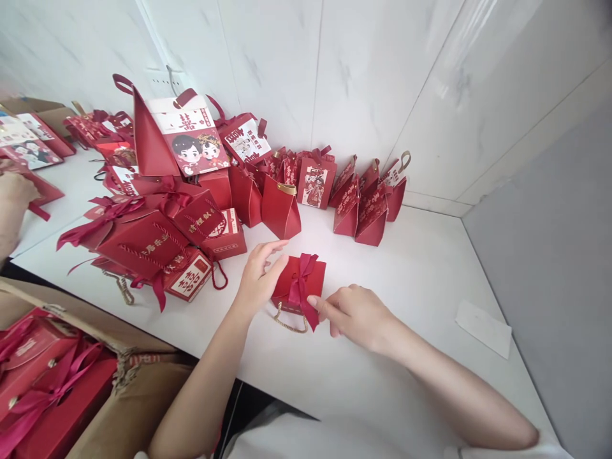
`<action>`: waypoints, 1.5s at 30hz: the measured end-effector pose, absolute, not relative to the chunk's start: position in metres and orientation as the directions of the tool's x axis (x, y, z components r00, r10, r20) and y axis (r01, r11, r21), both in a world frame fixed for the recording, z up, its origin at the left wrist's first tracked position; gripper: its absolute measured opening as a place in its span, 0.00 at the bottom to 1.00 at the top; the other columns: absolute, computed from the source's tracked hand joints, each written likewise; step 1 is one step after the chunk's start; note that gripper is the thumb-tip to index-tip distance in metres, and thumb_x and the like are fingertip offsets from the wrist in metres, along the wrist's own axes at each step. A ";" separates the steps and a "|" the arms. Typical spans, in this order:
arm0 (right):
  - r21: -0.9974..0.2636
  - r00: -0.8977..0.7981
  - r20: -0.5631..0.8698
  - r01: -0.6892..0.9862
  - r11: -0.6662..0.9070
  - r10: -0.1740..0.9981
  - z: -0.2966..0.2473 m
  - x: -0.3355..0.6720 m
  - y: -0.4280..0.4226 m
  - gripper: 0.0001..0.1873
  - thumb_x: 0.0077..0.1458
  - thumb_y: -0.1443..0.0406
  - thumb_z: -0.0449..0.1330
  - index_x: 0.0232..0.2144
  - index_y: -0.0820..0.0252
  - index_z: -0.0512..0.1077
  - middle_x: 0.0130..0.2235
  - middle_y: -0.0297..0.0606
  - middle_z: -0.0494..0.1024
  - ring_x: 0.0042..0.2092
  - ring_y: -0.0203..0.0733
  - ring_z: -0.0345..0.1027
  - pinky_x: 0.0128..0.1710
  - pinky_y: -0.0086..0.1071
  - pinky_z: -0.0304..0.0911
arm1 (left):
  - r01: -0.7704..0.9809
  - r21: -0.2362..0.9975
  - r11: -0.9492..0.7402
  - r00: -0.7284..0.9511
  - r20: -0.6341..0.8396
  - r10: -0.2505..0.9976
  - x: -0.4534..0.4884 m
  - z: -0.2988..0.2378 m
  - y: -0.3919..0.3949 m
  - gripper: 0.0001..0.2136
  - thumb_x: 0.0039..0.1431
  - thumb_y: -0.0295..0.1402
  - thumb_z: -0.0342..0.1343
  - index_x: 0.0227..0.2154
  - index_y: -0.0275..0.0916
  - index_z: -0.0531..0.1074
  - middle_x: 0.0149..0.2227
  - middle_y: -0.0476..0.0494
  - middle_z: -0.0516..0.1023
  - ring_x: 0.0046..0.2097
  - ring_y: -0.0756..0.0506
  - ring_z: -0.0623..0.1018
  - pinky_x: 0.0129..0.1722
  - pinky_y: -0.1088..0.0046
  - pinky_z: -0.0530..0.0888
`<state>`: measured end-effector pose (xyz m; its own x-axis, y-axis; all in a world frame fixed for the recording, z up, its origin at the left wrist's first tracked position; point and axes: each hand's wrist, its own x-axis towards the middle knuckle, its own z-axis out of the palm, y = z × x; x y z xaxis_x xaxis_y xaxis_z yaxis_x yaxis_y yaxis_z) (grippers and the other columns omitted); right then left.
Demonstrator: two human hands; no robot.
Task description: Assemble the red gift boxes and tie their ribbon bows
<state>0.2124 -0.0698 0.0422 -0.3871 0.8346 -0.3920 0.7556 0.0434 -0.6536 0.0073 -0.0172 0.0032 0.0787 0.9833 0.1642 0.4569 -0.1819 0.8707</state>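
A small red gift box (312,268) sits on the white table in front of me. A magenta ribbon (301,287) is tied in a bow over its lid, and a gold cord handle (290,327) hangs from its near side. My left hand (262,275) is at the box's left side, fingers stretched out and apart, holding nothing. On the right, my right hand (351,312) is closed, with thumb and forefinger pinched on the ribbon's lower tail. The fingertips behind that thumb are partly hidden.
Several red gift boxes (143,236) are heaped at the left, and red paper favor bags (281,209) stand along the wall. A cardboard carton (143,382) with ribboned boxes is at lower left. A white slip (484,328) lies at right. Another person's hand (16,188) shows at far left.
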 end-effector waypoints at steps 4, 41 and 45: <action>-0.491 -0.344 -0.320 0.857 0.157 0.883 0.037 0.201 -0.084 0.35 0.64 0.46 0.41 0.15 0.56 0.69 0.18 0.38 0.72 0.22 0.41 0.64 0.28 0.36 0.54 | 0.443 0.883 -0.158 0.242 0.053 0.969 0.010 0.002 -0.009 0.24 0.55 0.45 0.60 0.55 0.48 0.69 0.60 0.42 0.68 0.63 0.37 0.65 0.63 0.54 0.61; -0.919 -0.439 -0.286 0.378 -0.114 0.852 -0.004 0.262 -0.002 0.17 0.60 0.52 0.54 0.34 0.59 0.74 0.40 0.39 0.77 0.40 0.39 0.68 0.38 0.32 0.63 | 0.289 0.949 0.126 0.511 -0.264 0.818 0.003 0.008 -0.006 0.25 0.51 0.41 0.63 0.53 0.46 0.66 0.50 0.44 0.75 0.52 0.39 0.75 0.46 0.61 0.76; -0.984 -0.312 -0.165 -0.012 -0.178 0.936 -0.028 0.225 -0.006 0.24 0.62 0.47 0.50 0.37 0.59 0.75 0.42 0.40 0.78 0.44 0.42 0.70 0.45 0.36 0.63 | 0.320 0.947 0.029 0.493 -0.192 0.849 0.006 0.018 -0.009 0.25 0.54 0.42 0.61 0.55 0.48 0.65 0.56 0.45 0.71 0.57 0.40 0.72 0.54 0.62 0.72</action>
<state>0.2247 -0.0055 -0.0284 -0.3117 0.9357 -0.1653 -0.0116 -0.1777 -0.9840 0.0064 -0.0094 0.0181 0.4925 0.8488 -0.1924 0.3199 0.0290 0.9470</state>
